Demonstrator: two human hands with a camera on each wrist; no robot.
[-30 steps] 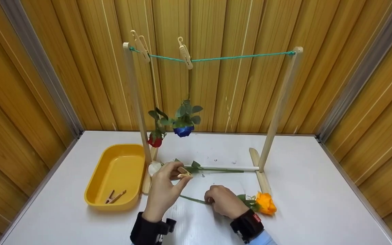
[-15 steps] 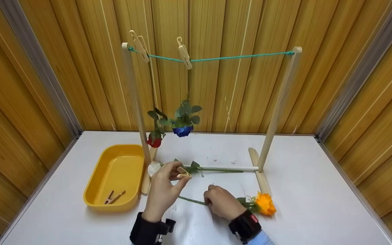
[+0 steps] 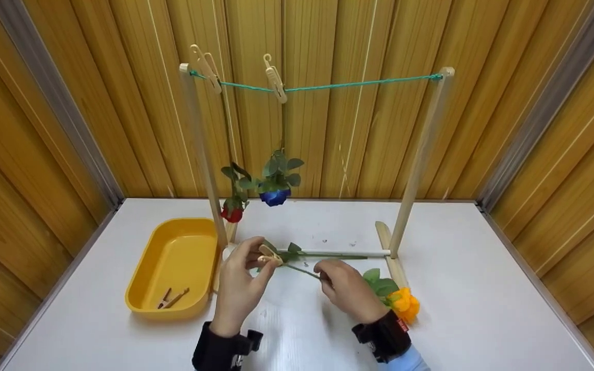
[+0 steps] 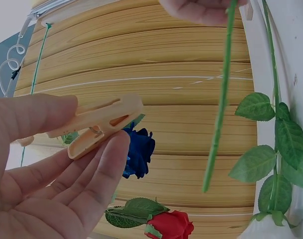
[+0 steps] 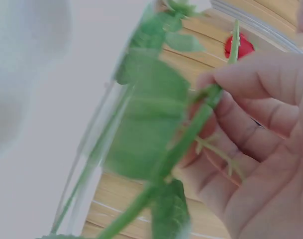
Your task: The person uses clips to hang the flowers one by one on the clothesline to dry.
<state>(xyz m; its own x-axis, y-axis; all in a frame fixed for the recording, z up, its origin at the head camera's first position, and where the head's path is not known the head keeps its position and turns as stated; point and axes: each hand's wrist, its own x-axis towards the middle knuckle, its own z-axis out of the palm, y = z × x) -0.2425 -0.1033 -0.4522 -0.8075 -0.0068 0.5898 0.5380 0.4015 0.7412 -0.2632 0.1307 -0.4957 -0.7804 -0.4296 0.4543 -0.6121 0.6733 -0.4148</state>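
Note:
My left hand (image 3: 239,288) pinches a beige plastic clothespin (image 4: 109,117) between thumb and fingers, near the frame's left post. To its right, my right hand (image 3: 352,292) grips the green stem (image 4: 222,99) of an orange rose (image 3: 405,305). In the head view the stem's cut end points at the clothespin; the left wrist view shows a gap between them. The orange bloom hangs low beside the right wrist. Behind the hands lies a white rose (image 4: 265,229), its bloom mostly covered by the left hand in the head view.
A wooden frame carries a green cord (image 3: 359,84). Clothespins (image 3: 275,80) on it hold a blue rose (image 3: 275,197) and a red rose (image 3: 232,213) upside down. At left stands a yellow basin (image 3: 136,281) with a brown clothespin (image 3: 174,299) inside.
My right hand has raised the orange rose's stem off the table and brought its cut end up close to the clothespin. The left hand has shifted slightly left and up, still holding the clothespin.

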